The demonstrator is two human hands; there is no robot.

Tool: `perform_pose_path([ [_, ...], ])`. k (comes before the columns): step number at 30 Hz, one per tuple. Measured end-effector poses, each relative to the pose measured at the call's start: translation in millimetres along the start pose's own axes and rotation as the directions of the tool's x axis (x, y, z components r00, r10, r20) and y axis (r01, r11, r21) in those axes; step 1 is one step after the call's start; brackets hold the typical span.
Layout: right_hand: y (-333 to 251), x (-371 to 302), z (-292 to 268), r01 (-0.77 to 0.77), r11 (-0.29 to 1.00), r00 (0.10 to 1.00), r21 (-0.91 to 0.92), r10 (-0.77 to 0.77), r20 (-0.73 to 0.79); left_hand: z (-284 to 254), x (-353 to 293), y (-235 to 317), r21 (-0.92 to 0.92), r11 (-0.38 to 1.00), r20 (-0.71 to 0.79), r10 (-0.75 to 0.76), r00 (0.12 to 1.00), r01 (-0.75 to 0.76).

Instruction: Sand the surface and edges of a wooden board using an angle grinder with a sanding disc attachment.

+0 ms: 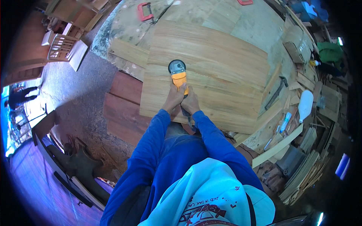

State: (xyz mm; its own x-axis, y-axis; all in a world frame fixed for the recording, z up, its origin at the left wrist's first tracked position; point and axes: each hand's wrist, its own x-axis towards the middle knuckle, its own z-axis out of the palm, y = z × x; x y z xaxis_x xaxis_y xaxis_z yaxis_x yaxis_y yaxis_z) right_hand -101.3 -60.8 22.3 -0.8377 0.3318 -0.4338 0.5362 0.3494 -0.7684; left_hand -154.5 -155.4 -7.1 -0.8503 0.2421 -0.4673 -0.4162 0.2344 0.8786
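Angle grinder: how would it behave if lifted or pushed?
Angle grinder: probably stiff, given its hard-looking casing. Likely head-heavy: bulky grey head at one end. Unlikely to roll: its broad round end seems flat on the wooden panel.

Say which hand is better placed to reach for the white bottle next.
The right hand, probably: the white bottle lies on that side, and the left hand is farther off. Both hands hold the power tool, so the right would need to let go first.

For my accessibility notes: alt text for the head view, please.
A person's left hand and right hand grip an orange power tool over a wooden panel. A red clamp lies beyond it; a hammer and white bottle lie to the right.
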Motion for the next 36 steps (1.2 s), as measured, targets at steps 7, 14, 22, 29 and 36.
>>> perform_pose_path([
  [7,48,-26,-39,-0.012,1.000,0.998,0.026,0.014,-0.064,56,-33,15,0.088,0.989,0.092,-0.124,0.988,0.116],
  [14,88,-38,-77,-0.040,0.999,0.986,0.028,0.044,-0.159,111,-40,1,0.073,0.994,0.166,-0.094,0.982,0.083],
  [22,106,-44,-120,-0.027,0.994,0.981,0.108,0.047,-0.190,155,-47,18,0.150,0.989,0.240,-0.037,0.970,0.001],
  [29,173,-61,-159,-0.022,0.932,0.980,0.362,0.092,-0.179,236,-69,-2,-0.045,0.993,0.357,0.118,0.927,-0.110],
  [36,139,-61,-174,0.034,0.917,0.978,0.397,0.052,-0.204,252,-46,-11,0.196,0.979,0.121,0.037,0.992,-0.060],
])
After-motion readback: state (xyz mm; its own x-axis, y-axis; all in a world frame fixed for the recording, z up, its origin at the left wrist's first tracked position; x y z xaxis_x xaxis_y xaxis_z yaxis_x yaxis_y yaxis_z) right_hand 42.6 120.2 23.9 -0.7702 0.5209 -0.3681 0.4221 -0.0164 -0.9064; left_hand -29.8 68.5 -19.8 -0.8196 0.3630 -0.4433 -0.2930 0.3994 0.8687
